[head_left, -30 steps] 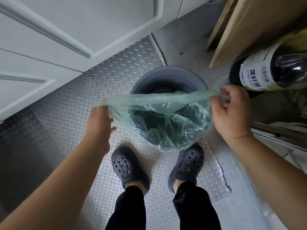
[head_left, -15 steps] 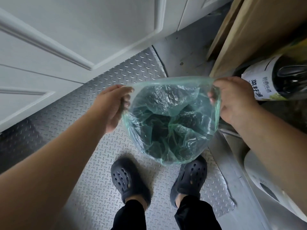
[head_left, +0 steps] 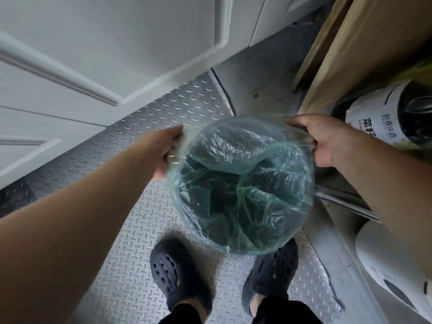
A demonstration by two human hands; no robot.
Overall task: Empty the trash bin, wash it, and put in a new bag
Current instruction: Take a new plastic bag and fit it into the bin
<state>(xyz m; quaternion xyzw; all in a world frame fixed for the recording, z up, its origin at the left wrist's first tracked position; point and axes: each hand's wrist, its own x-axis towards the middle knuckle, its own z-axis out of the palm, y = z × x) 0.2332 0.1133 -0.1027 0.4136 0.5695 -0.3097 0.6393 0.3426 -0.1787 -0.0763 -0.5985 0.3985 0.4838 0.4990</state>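
Observation:
A thin translucent green trash bag (head_left: 240, 183) is spread wide over the round dark bin, which shows only as a dark shape through the plastic. My left hand (head_left: 168, 148) grips the bag's rim on the left side. On the right side my right hand (head_left: 322, 139) pinches the rim and pulls it taut. The bag's mouth is stretched between both hands, and its crumpled body sags down into the bin. The bin stands on the floor just in front of my feet.
A diamond-plate metal floor (head_left: 131, 230) lies under my dark clogs (head_left: 180, 277). White panelled cabinet doors (head_left: 93, 54) stand to the left. A wooden board (head_left: 350, 47), a dark labelled bottle (head_left: 392, 115) and a white container (head_left: 385, 258) crowd the right side.
Both hands have carried the bag's rim forward and outward, spreading it over the whole bin mouth. The bin's grey rim, visible a second ago, is now covered by plastic.

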